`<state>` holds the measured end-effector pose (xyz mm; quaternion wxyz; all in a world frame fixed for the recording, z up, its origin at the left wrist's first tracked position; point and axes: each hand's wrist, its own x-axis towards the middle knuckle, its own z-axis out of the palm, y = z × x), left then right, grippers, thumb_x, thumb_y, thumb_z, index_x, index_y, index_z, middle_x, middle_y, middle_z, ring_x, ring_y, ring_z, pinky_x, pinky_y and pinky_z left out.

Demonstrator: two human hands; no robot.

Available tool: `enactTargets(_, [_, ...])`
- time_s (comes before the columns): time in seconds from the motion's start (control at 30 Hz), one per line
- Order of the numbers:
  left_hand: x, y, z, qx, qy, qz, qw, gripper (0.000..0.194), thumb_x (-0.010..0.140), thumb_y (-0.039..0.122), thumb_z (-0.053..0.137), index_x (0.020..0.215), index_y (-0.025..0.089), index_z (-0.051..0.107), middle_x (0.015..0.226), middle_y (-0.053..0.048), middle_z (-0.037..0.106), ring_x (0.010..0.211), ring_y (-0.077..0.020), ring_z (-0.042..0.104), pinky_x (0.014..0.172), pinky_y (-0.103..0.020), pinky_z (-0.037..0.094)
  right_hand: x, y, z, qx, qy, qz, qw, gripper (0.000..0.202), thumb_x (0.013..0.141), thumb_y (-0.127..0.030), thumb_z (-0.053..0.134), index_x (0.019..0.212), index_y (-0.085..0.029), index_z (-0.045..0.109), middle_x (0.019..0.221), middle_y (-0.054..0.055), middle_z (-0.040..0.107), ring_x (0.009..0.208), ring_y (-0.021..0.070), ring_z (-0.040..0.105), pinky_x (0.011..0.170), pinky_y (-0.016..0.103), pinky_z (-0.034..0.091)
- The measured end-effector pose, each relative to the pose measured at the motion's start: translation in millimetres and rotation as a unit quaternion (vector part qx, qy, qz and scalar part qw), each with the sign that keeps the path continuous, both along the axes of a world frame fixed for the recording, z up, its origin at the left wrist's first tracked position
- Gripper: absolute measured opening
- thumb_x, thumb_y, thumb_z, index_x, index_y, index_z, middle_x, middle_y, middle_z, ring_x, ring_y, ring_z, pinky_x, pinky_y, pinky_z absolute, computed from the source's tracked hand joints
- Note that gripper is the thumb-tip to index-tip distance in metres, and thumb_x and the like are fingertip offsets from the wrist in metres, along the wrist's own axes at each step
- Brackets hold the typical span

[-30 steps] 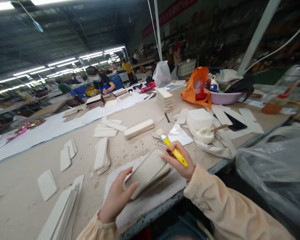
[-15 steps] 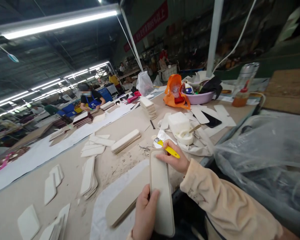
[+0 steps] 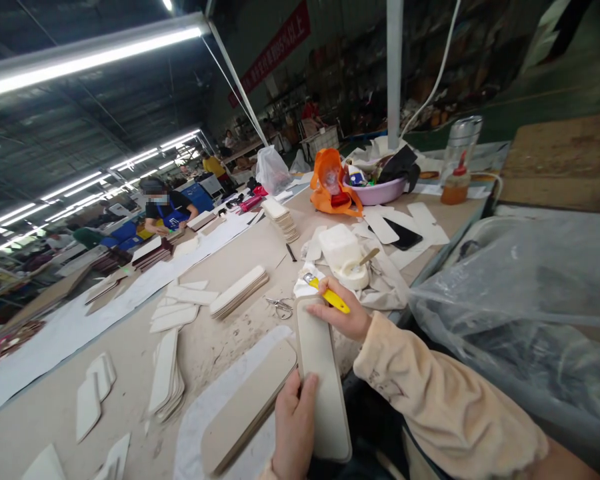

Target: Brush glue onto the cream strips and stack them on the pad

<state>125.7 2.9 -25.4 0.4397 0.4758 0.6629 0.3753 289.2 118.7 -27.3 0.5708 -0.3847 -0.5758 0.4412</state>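
My left hand [image 3: 295,420] grips the near left edge of a long cream panel [image 3: 322,373] with rounded corners, its thumb lying on the face. At the far end, my right hand [image 3: 344,312] is closed around a yellow-handled brush [image 3: 336,300], and its thumb also presses on the panel. The brush's bristle end points away, over a white crumpled cloth. Left of my left hand, a stack of similar long panels [image 3: 250,407] lies on a white sheet [image 3: 193,427]. Small metal scissors [image 3: 280,307] rest just beyond the held panel.
A white tub [image 3: 341,248] stands by a round glue-smeared container [image 3: 354,273] with a stick. Several piles of cream pieces [image 3: 167,380] cover the table's left. A black phone [image 3: 403,235], purple basin [image 3: 377,192] and orange bag [image 3: 330,180] lie farther back. Clear plastic [image 3: 510,333] hangs at right.
The view has shifted slightly to the right, so the table things appear farther left. Both hands keep their hold on the panel, and the brush stays in my right hand.
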Motion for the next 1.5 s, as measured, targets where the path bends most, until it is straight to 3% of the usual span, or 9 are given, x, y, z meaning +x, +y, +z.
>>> enactTargets(0.13, [-2,1,0.3,0.001,0.019,0.002,1.000,0.037,0.072,0.052,0.066,0.077,0.015,0.068,0.070,-0.004,0.066,0.075,-0.0220,0.059,0.070,-0.028,0.046,1,1,-0.7,0.011,-0.027,-0.010,1.000,0.032,0.077,-0.037,0.068,0.086,-0.024,0.040,0.064,-0.007,0.036,0.057,0.0104,0.034,0.055,0.025,0.030])
enactTargets(0.23, [-5,2,1.3,-0.014,-0.005,-0.017,1.000,0.037,0.074,0.050,0.066,0.083,0.015,0.070,0.076,-0.005,0.068,0.081,-0.0237,0.061,0.075,-0.030,0.047,0,2,-1.4,0.015,-0.044,-0.013,0.999,0.031,0.077,-0.037,0.067,0.086,-0.024,0.040,0.063,-0.008,0.036,0.056,0.0106,0.035,0.055,0.025,0.030])
enactTargets(0.37, [-7,-2,-0.1,-0.022,-0.096,-0.052,0.994,0.038,0.083,0.046,0.059,0.103,0.015,0.070,0.098,-0.008,0.072,0.102,-0.0258,0.061,0.091,-0.034,0.045,-1,3,-1.4,0.023,-0.058,-0.017,0.998,0.029,0.078,-0.035,0.065,0.085,-0.024,0.039,0.062,-0.008,0.036,0.055,0.0106,0.035,0.055,0.025,0.030])
enactTargets(0.53, [-7,-10,-6.1,-0.053,-0.234,-0.023,0.970,0.044,0.085,0.048,0.056,0.112,0.015,0.069,0.107,-0.012,0.071,0.110,-0.0277,0.059,0.099,-0.040,0.043,-1,7,-4.5,0.017,-0.060,-0.018,0.998,0.029,0.078,-0.036,0.065,0.085,-0.024,0.039,0.062,-0.008,0.035,0.054,0.0108,0.034,0.055,0.025,0.029])
enactTargets(0.63, [-10,-16,-9.4,-0.045,-0.309,-0.062,0.948,0.045,0.087,0.046,0.054,0.116,0.015,0.067,0.114,-0.013,0.069,0.111,-0.0287,0.059,0.097,-0.041,0.045,2,11,-9.4,0.029,-0.065,-0.031,0.997,0.030,0.078,-0.038,0.066,0.086,-0.024,0.040,0.064,-0.007,0.035,0.056,0.0115,0.035,0.056,0.026,0.030])
enactTargets(0.8, [-17,-29,-11.5,-0.124,-0.355,-0.133,0.917,0.059,0.072,0.035,0.073,0.125,0.014,0.057,0.108,-0.014,0.070,0.094,-0.0294,0.067,0.075,-0.034,0.052,7,16,-16.1,0.036,-0.087,-0.050,0.994,0.032,0.076,-0.042,0.066,0.086,-0.024,0.042,0.068,-0.005,0.038,0.061,0.0129,0.037,0.060,0.027,0.032])
enactTargets(1.07, [-15,-36,-10.0,-0.134,-0.378,-0.130,0.907,0.083,0.070,0.027,0.076,0.142,0.023,0.035,0.115,-0.012,0.066,0.095,-0.0286,0.067,0.075,-0.034,0.054,9,19,-18.9,0.039,-0.083,-0.059,0.994,0.034,0.074,-0.042,0.067,0.086,-0.022,0.043,0.073,-0.004,0.042,0.066,0.0123,0.039,0.065,0.026,0.033])
enactTargets(1.5, [-20,-38,-23.9,-0.153,-0.381,-0.112,0.905,0.055,0.074,0.025,0.069,0.127,0.017,0.052,0.116,-0.013,0.067,0.101,-0.0317,0.066,0.078,-0.037,0.056,9,22,-21.9,0.051,-0.106,-0.066,0.991,0.033,0.074,-0.042,0.067,0.086,-0.022,0.044,0.075,-0.004,0.042,0.066,0.0121,0.039,0.066,0.026,0.033])
